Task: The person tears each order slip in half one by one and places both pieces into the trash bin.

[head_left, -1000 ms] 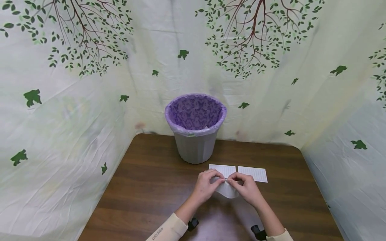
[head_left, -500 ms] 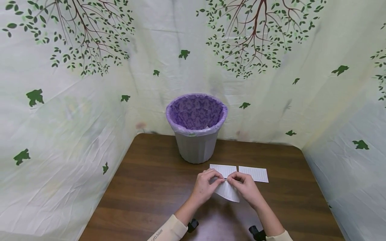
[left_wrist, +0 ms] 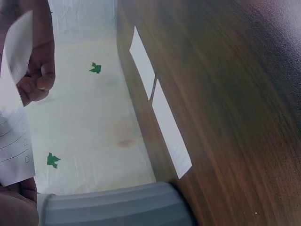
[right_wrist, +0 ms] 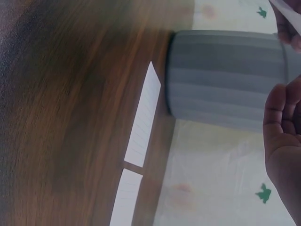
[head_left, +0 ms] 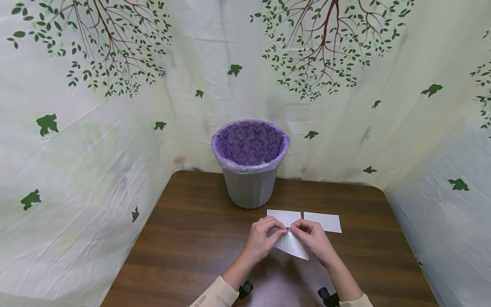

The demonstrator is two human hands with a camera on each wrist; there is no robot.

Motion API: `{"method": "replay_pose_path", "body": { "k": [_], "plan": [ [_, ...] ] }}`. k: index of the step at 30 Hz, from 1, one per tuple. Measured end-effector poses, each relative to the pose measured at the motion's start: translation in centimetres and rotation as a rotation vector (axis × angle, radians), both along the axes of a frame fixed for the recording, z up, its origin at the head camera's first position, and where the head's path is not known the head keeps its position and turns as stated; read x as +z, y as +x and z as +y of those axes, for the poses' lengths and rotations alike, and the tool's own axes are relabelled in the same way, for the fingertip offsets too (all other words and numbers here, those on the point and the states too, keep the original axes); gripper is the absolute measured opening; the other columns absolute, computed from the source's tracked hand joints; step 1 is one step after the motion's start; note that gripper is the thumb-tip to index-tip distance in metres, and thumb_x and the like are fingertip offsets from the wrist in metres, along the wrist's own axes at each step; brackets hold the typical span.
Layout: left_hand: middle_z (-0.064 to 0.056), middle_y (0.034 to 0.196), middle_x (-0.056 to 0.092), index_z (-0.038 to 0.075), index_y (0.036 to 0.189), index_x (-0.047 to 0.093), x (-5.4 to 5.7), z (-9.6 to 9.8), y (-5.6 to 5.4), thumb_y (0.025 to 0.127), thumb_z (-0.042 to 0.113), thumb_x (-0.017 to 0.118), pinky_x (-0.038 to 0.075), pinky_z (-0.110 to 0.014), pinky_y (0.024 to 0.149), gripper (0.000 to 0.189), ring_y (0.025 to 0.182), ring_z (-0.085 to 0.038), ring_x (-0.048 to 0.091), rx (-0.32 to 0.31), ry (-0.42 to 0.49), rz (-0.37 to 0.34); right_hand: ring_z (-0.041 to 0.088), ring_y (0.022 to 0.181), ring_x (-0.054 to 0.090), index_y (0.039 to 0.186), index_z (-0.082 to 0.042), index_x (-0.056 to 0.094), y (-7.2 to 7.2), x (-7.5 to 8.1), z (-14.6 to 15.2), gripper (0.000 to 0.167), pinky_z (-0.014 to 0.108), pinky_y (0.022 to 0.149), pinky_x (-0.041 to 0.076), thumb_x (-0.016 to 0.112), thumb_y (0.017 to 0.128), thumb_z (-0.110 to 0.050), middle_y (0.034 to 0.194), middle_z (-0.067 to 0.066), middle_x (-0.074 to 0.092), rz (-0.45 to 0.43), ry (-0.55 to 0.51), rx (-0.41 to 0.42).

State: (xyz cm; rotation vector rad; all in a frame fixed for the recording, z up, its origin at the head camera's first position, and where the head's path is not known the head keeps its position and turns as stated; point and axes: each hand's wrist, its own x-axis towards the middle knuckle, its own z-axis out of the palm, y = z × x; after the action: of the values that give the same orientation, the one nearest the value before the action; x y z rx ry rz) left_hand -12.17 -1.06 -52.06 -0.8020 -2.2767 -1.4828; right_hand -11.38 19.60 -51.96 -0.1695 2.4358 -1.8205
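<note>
A sheet of lined paper [head_left: 292, 247] hangs above the table, held at its upper edge. The thumb and fingertips of my left hand [head_left: 261, 237] pinch it on one side, and those of my right hand [head_left: 313, 239] pinch it close by. The two hands' fingertips nearly meet. In the left wrist view, small printed boxes show on the lower part of the paper [left_wrist: 16, 150], and its upper part curls beside the right hand [left_wrist: 40, 70]. Whether the sheet is torn at the pinch cannot be told. In the right wrist view the right hand [right_wrist: 284, 127] has curled fingers.
Two lined paper pieces lie side by side on the brown table [head_left: 184, 238]: a left piece [head_left: 281, 215] partly behind my hands and a right piece [head_left: 322, 221]. Behind them stands a grey bin [head_left: 251, 187] with a purple liner [head_left: 249, 143], near the leaf-printed curtain [head_left: 192, 140].
The paper's lower end has swung down and slightly right, showing more of its lined face. Both hands stay almost in place, still pinching the paper.
</note>
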Motion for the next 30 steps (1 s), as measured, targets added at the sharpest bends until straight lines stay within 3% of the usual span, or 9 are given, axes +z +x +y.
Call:
{"method": "replay_pose_path", "body": {
  "k": [9,15,19,25,30],
  "plan": [
    [0.000,0.087,0.079,0.009,0.092,0.079,0.2,0.0,0.5,0.090,0.012,0.083,0.054,-0.037,0.097,0.005,0.086,-0.011,0.074,-0.033,0.024,0.050,0.009,0.077,0.061,0.095,-0.002,0.076,-0.1,-0.2,0.2,0.014,0.023,0.069,0.049,0.074,0.099,-0.015,0.089,0.008,0.073,0.005,0.033,-0.027],
    [0.002,0.086,0.079,0.011,0.091,0.079,0.5,0.2,0.8,0.089,0.008,0.084,0.055,-0.034,0.098,0.006,0.085,-0.010,0.074,-0.039,0.040,0.076,0.012,0.080,0.061,0.097,-0.004,0.077,-0.1,-0.1,0.3,0.014,0.024,0.071,0.049,0.074,0.099,-0.018,0.094,0.011,0.074,-0.014,0.061,-0.040],
    [0.002,0.086,0.079,0.012,0.090,0.078,0.7,0.3,1.0,0.088,0.007,0.084,0.055,-0.030,0.091,0.008,0.085,-0.010,0.074,-0.049,0.047,0.080,0.013,0.081,0.062,0.098,-0.003,0.077,-0.2,-0.2,0.5,0.014,0.024,0.071,0.049,0.074,0.099,-0.017,0.095,0.011,0.074,-0.018,0.065,-0.040],
    [0.001,0.086,0.078,0.012,0.090,0.078,1.1,0.3,1.3,0.089,0.007,0.083,0.053,-0.027,0.087,0.007,0.084,-0.008,0.072,-0.075,0.071,0.086,0.012,0.075,0.061,0.096,-0.003,0.077,-0.3,-0.7,0.9,0.015,0.023,0.065,0.049,0.074,0.099,-0.017,0.092,0.009,0.073,-0.017,0.074,-0.057],
    [0.002,0.086,0.078,0.012,0.090,0.077,1.3,0.4,1.4,0.089,0.005,0.082,0.053,-0.027,0.086,0.009,0.082,-0.008,0.071,-0.092,0.091,0.136,0.011,0.070,0.061,0.095,-0.004,0.076,-0.5,-1.1,1.3,0.014,0.024,0.061,0.049,0.074,0.099,-0.017,0.088,0.007,0.072,-0.004,0.083,-0.069]
  ]
}}
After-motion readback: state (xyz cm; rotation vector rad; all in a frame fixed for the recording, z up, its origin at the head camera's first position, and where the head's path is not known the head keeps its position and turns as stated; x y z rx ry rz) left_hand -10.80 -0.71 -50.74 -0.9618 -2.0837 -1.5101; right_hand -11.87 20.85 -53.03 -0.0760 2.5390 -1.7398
